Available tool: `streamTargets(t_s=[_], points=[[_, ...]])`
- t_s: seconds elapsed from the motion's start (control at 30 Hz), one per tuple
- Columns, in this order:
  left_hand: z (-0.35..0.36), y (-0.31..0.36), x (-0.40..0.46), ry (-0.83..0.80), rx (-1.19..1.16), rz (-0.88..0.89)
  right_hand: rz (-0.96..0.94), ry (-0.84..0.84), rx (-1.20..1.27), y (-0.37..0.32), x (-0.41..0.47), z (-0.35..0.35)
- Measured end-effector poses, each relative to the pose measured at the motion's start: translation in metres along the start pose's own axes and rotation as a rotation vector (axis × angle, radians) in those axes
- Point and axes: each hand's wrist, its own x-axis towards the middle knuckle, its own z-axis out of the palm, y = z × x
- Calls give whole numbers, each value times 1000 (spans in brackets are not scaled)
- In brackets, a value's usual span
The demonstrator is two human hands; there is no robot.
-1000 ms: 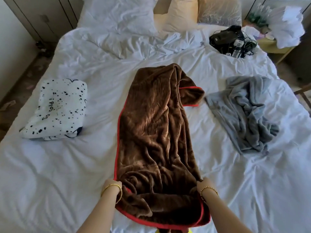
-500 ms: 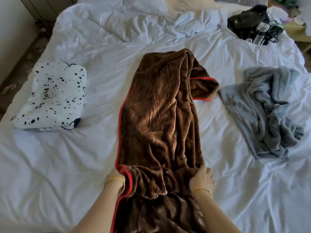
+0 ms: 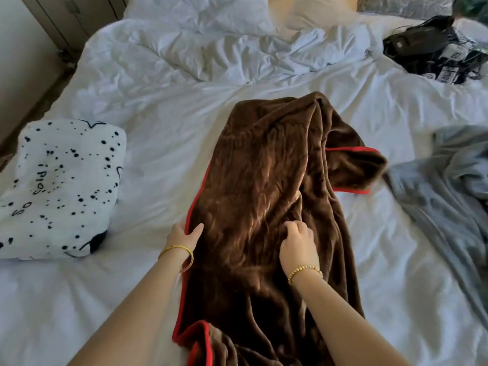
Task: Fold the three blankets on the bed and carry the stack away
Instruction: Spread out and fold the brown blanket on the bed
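Mid-fold on the brown blanket [image 3: 266, 207]. Left hand [image 3: 182, 235] pinching the red hem, right hand [image 3: 298, 243] curled into pile beside it. Next, probably: carrying the near end beyond the fingertips to the far edge.

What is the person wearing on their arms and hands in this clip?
Both forearms are bare, with no sleeves in view. The left hand has a plain gold bangle at the wrist; the right hand has a gold beaded bracelet. No gloves.

Both bare forearms reach forward, a gold bracelet on each wrist. The left hand [image 3: 182, 235] lies low with thumb spread — fingers partly hidden (their curl unclear). The right hand [image 3: 298, 240] is palm-down, fingers bent and bunched at the tips.
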Motion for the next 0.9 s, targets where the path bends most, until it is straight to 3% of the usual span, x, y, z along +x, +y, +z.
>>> streamTargets(t_s=[0.1,0.17,0.2,0.27,0.33,0.4,0.47,0.5,0.6,0.67,0.77,0.9], points=[[11,20,17,-2,-144,82,-150,-4,128,-30,24,24],[22,39,11,133,-75,287,-146,44,313,-48,41,30],[28,49,2,124,-59,434,-100,49,436,-56,51,29],[50,62,-17,-76,60,716,30,-46,719,-65,72,17],[69,68,-36,-286,269,806,158,-250,777,-59,90,1],[81,67,-39,-448,313,799,206,-374,544,-43,103,-8],[82,68,-37,-529,269,759,260,-200,403,-21,109,-12],[82,70,-32,-458,210,748,330,-51,464,-10,110,-13],[75,77,-4,13,21,558,552,432,659,18,108,-24],[70,76,20,108,44,353,638,594,717,33,106,-32],[76,78,42,-48,38,168,650,557,672,51,103,-33],[97,104,51,-200,63,160,515,481,644,58,102,-26]])
